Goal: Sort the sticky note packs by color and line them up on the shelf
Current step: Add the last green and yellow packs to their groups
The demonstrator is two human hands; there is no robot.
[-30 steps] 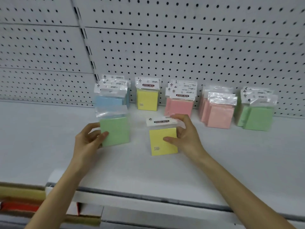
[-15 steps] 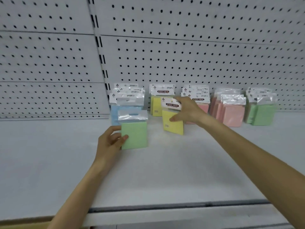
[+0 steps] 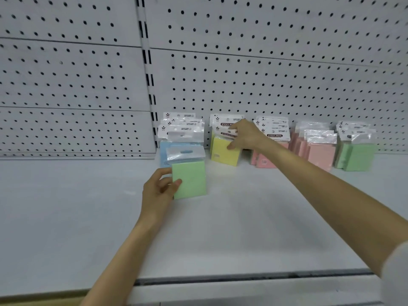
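yellow sticky note pack [image 3: 224, 154] is now reaching the yellow row [image 3: 225, 123] at the back of the shelf [image 3: 242, 217], the right hand [image 3: 245, 136] still pinching it. the left hand [image 3: 157, 188] is gripping the green pack [image 3: 191, 181], which is waiting before the blue packs [image 3: 164, 153].

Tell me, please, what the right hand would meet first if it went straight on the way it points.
Probably the row of yellow packs at the back: the right hand, holding a yellow pack, points at them, though depth is unclear.

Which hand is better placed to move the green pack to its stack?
Probably left: the left hand grips the green pack; the right hand, nearer the green stack, holds a yellow pack.
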